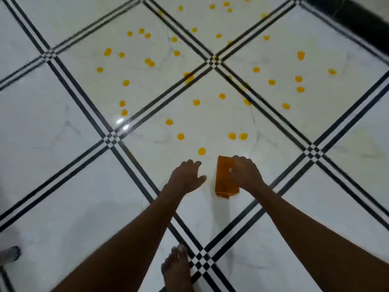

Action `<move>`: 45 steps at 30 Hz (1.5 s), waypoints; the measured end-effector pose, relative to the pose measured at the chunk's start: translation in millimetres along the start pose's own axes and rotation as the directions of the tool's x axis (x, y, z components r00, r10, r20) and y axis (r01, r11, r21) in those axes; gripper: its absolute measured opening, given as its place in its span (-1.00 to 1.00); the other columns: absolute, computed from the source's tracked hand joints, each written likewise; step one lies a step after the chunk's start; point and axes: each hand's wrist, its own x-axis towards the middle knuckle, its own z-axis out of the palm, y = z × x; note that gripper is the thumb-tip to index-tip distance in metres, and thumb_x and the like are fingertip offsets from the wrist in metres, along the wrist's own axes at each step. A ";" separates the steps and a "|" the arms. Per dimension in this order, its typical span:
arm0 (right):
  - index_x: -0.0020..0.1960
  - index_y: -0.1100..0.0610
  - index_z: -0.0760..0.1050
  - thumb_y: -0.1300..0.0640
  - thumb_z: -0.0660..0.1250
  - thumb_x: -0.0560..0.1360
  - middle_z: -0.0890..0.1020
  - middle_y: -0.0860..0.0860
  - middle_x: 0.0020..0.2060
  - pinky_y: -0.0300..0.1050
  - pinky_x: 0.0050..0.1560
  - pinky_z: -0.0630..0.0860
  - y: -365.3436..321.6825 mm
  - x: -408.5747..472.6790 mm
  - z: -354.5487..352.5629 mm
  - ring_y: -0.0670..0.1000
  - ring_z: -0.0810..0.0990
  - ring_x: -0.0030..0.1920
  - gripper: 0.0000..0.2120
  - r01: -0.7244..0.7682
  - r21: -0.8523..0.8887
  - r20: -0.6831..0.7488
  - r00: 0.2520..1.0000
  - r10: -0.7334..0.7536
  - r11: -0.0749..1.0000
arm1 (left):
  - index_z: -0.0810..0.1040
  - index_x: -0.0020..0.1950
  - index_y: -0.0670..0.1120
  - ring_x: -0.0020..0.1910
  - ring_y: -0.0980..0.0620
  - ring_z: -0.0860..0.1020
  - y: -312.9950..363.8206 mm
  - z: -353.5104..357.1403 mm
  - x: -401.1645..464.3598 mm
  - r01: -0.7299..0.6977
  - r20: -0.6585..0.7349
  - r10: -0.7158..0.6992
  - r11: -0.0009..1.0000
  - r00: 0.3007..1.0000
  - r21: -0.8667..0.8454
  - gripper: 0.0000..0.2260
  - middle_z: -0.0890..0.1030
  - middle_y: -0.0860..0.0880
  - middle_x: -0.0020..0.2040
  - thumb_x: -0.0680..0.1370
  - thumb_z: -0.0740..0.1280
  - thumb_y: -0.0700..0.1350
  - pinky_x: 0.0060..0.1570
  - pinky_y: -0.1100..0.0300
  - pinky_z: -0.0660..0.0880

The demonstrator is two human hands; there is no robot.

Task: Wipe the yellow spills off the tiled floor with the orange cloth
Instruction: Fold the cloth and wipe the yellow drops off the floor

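Observation:
A folded orange cloth (224, 178) lies on the white tiled floor (63, 165), low in the middle of the view. My right hand (246, 172) rests on its right side, fingers curled over its top edge. Just left of the cloth, my left hand (186, 175) hovers with fingers apart, holding nothing. Several round yellow spills dot the tiles ahead of both hands; the nearest spill (201, 151) sits just beyond my left fingertips, and a pair of spills (237, 136) lies a little farther.
Black double lines (134, 175) cross the floor diagonally. My bare foot (176, 268) stands at the bottom centre. A dark strip (362, 20) runs along the top right corner. A grey object (10, 252) pokes in at the left edge.

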 end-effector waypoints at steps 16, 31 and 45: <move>-0.15 0.15 0.53 0.22 0.50 0.33 0.57 0.10 -0.10 -0.12 -0.26 0.31 12.7 83.5 55.0 0.17 0.56 -0.01 -0.83 -0.034 0.056 -0.195 0.980 0.044 0.998 | 0.56 0.22 -0.03 0.11 -0.05 0.55 -57.0 32.7 90.7 -0.236 -0.099 0.244 0.968 0.965 0.088 -0.74 0.58 -0.05 0.10 0.56 0.31 -0.01 0.03 0.14 0.43; -0.06 0.19 0.69 0.37 0.52 0.41 0.72 0.13 -0.17 -0.28 -0.25 0.58 -10.3 48.1 -61.7 0.05 0.68 -0.13 -0.84 0.299 0.508 -0.081 0.950 -0.301 0.808 | 0.60 -0.27 0.05 -0.29 0.09 0.55 -23.1 -42.4 70.8 -0.323 -0.113 0.305 0.838 0.945 -0.440 -0.81 0.58 0.04 -0.30 0.32 0.55 0.09 -0.21 0.12 0.51; 0.07 0.15 0.64 0.36 0.34 0.38 0.70 0.06 -0.06 -0.07 0.00 0.56 -20.2 42.0 -6.0 0.16 0.65 0.01 -0.70 0.155 0.126 -0.247 0.962 -0.120 0.980 | 0.61 0.15 -0.01 -0.05 -0.06 0.61 -58.9 -6.6 55.7 -0.372 -0.560 0.316 0.928 0.766 0.015 -0.72 0.65 -0.02 0.00 0.45 0.39 -0.16 -0.09 0.03 0.55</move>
